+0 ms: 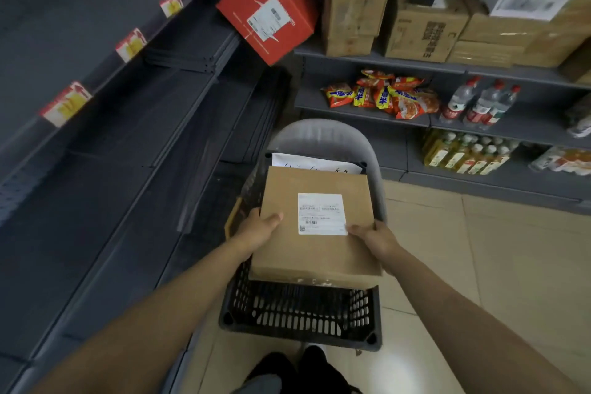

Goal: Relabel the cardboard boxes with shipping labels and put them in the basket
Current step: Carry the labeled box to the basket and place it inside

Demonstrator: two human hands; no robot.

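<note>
At the bottom edge, dark shoes [307, 368] stand on the pale tiled floor [479, 265]. Just ahead sits a black basket [300, 317] with slotted walls, its near wall facing the camera. Above its opening, 2 bare hands hold a flat cardboard box [319, 253]. The left hand [256, 232] grips the box's left edge with the thumb on top and the fingers hidden beneath. The right hand [375, 238] grips the right edge the same way, its thumb touching the lower right corner of a white shipping label [321, 214] stuck on the box's top face. The label carries small print, a barcode and a square code. The box hangs tilted over the basket, its near edge lowest. Just past its far edge a white sheet [315, 164] with handwriting shows, and behind that the curved grey back of a chair [323, 134]. To the left run dark shelves [96, 137] with red and yellow price tags. Farther back a red box [268, 6] leans at an angle. Shelves on the right carry snack packets [383, 97], 3 water bottles [479, 104], yellow drink bottles [467, 155] and stacked brown cartons [425, 25].
</note>
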